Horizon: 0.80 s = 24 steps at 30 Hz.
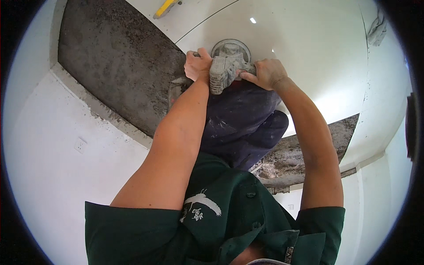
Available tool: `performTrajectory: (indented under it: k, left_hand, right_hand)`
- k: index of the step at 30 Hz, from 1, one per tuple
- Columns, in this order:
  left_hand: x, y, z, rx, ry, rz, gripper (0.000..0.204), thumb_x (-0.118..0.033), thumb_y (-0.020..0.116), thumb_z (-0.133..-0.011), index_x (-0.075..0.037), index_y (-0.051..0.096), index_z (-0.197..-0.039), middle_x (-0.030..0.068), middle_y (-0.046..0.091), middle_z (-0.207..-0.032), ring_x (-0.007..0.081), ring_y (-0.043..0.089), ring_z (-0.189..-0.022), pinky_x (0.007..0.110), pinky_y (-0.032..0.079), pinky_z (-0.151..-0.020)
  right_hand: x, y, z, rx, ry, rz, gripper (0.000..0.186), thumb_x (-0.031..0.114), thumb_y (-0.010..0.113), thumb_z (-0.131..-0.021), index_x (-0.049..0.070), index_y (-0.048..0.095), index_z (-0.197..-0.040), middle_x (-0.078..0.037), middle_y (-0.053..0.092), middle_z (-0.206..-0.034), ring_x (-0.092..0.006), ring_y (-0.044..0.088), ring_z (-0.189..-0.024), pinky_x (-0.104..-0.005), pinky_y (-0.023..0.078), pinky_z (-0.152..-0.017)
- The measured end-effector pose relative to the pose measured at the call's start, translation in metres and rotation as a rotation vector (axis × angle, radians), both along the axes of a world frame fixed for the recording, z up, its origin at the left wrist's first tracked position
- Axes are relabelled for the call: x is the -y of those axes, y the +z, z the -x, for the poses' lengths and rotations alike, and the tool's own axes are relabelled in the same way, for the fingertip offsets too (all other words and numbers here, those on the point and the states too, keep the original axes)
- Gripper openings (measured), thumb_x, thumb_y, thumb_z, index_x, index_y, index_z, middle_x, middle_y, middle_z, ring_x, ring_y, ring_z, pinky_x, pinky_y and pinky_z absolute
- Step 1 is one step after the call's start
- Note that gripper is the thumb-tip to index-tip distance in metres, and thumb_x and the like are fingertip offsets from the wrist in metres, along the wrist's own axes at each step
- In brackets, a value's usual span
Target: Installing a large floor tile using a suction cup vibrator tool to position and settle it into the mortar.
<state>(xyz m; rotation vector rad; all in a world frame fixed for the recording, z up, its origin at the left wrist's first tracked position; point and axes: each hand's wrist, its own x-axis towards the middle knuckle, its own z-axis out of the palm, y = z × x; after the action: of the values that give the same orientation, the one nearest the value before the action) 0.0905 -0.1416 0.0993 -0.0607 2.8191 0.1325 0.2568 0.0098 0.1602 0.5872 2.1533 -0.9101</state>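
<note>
A dusty grey tile vibrator (224,70) with a round base stands on a large pale floor tile (309,57), in front of my knees. My left hand (197,65) is closed at its left side, apparently around a side handle that the fingers mostly hide. On the other side, my right hand (267,73) wraps the right handle, with the thumb toward the body of the tool. The round base rests flat against the tile's glossy face.
Dark, rough mortar bed (115,57) lies to the left along the white wall (88,154), with another bare patch (287,154) behind my legs. A dusty flat tool (175,90) lies beside my left forearm. A yellow-handled tool (165,8) and a grey crumpled cloth (377,30) lie farther off.
</note>
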Motion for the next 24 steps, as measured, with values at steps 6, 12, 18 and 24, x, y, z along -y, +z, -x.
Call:
performTrajectory:
  k: [6, 12, 18, 24]
  left_hand:
    - [-0.001, 0.000, 0.002, 0.008, 0.022, 0.040, 0.041, -0.045, 0.056, -0.080, -0.007, 0.070, -0.086, 0.0218, 0.072, -0.082, 0.0443, 0.070, -0.079, 0.054, 0.055, -0.070]
    - [-0.002, 0.000, -0.001, 0.001, 0.041, 0.032, 0.043, -0.044, 0.055, -0.080, -0.007, 0.073, -0.091, 0.0229, 0.072, -0.084, 0.0441, 0.070, -0.080, 0.054, 0.055, -0.071]
    - [0.000, 0.002, -0.002, 0.024, 0.051, 0.056, 0.045, -0.044, 0.052, -0.081, -0.007, 0.074, -0.094, 0.0230, 0.072, -0.086, 0.0439, 0.070, -0.082, 0.054, 0.055, -0.073]
    - [0.007, 0.000, 0.002, 0.089, 0.057, 0.047, 0.046, -0.044, 0.051, -0.082, -0.007, 0.073, -0.097, 0.0209, 0.073, -0.089, 0.0441, 0.070, -0.085, 0.054, 0.055, -0.076]
  right_hand:
    - [0.000, 0.000, 0.003, 0.035, 0.010, 0.023, 0.078, 0.073, 0.050, -0.089, 0.000, 0.073, -0.076, -0.020, 0.071, -0.077, -0.0375, 0.070, -0.080, -0.0460, 0.056, -0.077]
    - [-0.004, 0.008, 0.004, 0.061, 0.005, 0.016, 0.082, 0.077, 0.049, -0.089, -0.001, 0.075, -0.080, -0.021, 0.072, -0.084, -0.0361, 0.071, -0.085, -0.0458, 0.056, -0.080]
    - [-0.005, 0.013, 0.004, 0.050, 0.017, 0.044, 0.084, 0.078, 0.047, -0.088, -0.001, 0.075, -0.083, -0.021, 0.072, -0.085, -0.0366, 0.071, -0.087, -0.0460, 0.056, -0.082]
    - [0.003, -0.001, -0.002, -0.010, 0.014, 0.044, 0.075, 0.073, 0.057, -0.085, 0.000, 0.072, -0.078, -0.022, 0.071, -0.081, -0.0379, 0.071, -0.085, -0.0455, 0.056, -0.080]
